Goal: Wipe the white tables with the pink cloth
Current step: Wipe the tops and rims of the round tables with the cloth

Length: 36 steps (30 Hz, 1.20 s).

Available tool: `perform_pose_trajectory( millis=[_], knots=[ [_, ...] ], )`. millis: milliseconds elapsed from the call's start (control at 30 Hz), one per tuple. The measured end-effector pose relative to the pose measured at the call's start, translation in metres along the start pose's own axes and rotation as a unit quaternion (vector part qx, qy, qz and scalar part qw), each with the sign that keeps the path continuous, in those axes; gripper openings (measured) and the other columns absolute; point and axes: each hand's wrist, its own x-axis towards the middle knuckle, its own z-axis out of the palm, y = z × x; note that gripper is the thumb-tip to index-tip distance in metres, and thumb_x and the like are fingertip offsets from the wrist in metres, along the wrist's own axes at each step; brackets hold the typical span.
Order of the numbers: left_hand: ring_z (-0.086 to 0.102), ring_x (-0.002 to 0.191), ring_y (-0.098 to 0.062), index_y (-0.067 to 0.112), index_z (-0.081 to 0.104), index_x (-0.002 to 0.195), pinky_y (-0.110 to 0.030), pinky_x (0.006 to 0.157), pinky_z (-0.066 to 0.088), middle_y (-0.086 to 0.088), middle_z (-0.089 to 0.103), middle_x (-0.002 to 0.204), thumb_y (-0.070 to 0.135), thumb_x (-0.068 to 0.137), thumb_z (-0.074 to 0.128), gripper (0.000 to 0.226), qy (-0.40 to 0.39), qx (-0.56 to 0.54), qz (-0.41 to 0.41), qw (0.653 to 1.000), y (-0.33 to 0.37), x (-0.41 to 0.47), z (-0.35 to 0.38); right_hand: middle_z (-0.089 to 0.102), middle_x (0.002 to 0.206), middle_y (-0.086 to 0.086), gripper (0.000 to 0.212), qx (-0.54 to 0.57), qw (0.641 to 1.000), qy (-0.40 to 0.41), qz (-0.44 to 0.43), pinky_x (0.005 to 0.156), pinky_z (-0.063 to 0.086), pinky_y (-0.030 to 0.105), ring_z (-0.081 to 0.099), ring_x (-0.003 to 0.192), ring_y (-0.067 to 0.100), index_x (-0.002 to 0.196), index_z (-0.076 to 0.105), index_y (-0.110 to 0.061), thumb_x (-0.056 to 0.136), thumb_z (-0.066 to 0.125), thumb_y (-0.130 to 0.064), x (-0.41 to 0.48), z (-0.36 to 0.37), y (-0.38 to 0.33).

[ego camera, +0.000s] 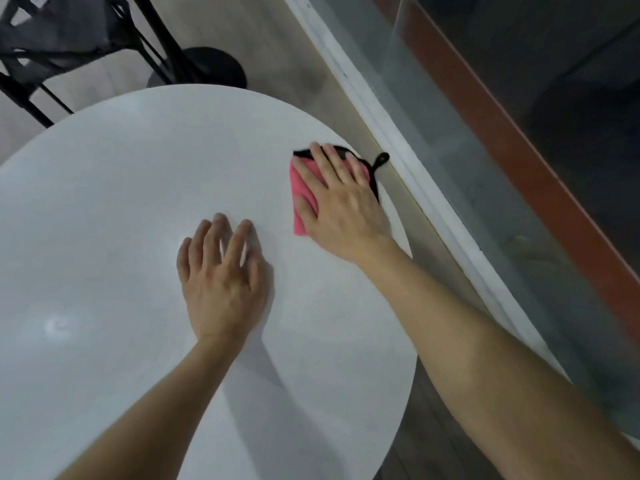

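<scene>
A round white table [121, 188] fills most of the view. My right hand [341, 206] lies flat on the pink cloth [302, 188] near the table's right edge, pressing it to the top. The cloth has black trim and a black loop [380, 160] that hangs over the rim; most of the cloth is hidden under my palm. My left hand [221, 278] rests flat on the bare tabletop near the middle, fingers spread, holding nothing.
A black chair [62, 39] and a black round base [207, 65] stand on the floor beyond the table. To the right, close to the table's edge, a white ledge [398, 147] runs diagonally under a glass pane [519, 168].
</scene>
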Motion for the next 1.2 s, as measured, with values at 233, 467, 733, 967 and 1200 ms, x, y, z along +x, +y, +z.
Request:
perform_pose_trajectory(
  millis=[233,467,733,967,1200],
  knots=[
    [0.035,0.158,-0.031,0.03,0.057,0.149,-0.053,0.129,0.023,-0.006,0.048,0.163,0.034,0.11,0.038,0.043,0.009,-0.017,-0.003,1.0,-0.001,0.001,0.002,0.014,0.18,0.009,0.064,0.005,0.999,0.002,-0.049,0.135,0.007,0.05,0.009,0.167,0.025,0.173,0.019,-0.025,0.114,0.017,-0.051,0.029,0.0,0.008],
    [0.037,0.155,-0.03,0.029,0.058,0.146,-0.052,0.128,0.025,-0.006,0.05,0.16,0.024,0.107,0.039,0.044,0.024,-0.027,0.005,0.999,0.002,0.0,0.0,0.014,0.18,0.007,0.063,-0.004,1.0,0.013,-0.012,0.134,0.008,0.049,0.01,0.167,0.024,0.172,0.022,-0.025,0.115,0.025,-0.049,-0.073,0.004,0.03],
    [0.045,0.148,-0.039,0.019,0.061,0.142,-0.055,0.124,0.032,-0.012,0.056,0.151,0.022,0.105,0.041,0.042,-0.018,-0.038,0.079,0.996,-0.01,-0.01,-0.006,0.0,0.181,0.012,0.066,0.018,0.996,-0.012,0.089,0.134,0.008,0.053,-0.003,0.168,0.029,0.174,0.009,-0.021,0.115,0.023,-0.048,-0.22,0.005,-0.038],
    [0.053,0.142,-0.034,0.018,0.065,0.142,-0.053,0.117,0.044,-0.007,0.059,0.152,0.015,0.103,0.064,0.039,-0.142,-0.086,0.086,0.982,-0.046,-0.133,-0.08,-0.007,0.18,0.015,0.067,0.047,0.993,-0.091,-0.06,0.133,0.007,0.056,-0.011,0.167,0.032,0.174,0.008,-0.022,0.115,0.023,-0.051,-0.288,0.006,-0.145],
    [0.032,0.151,-0.037,0.043,0.024,0.165,-0.068,0.112,0.047,-0.007,0.027,0.165,0.064,0.062,0.099,0.129,-0.278,-0.022,-0.107,0.954,-0.14,-0.197,-0.12,0.009,0.181,0.003,0.068,0.013,0.985,-0.057,-0.161,0.135,0.009,0.051,0.004,0.168,0.023,0.172,0.019,-0.033,0.112,0.031,-0.062,-0.228,0.004,-0.041]
  ],
)
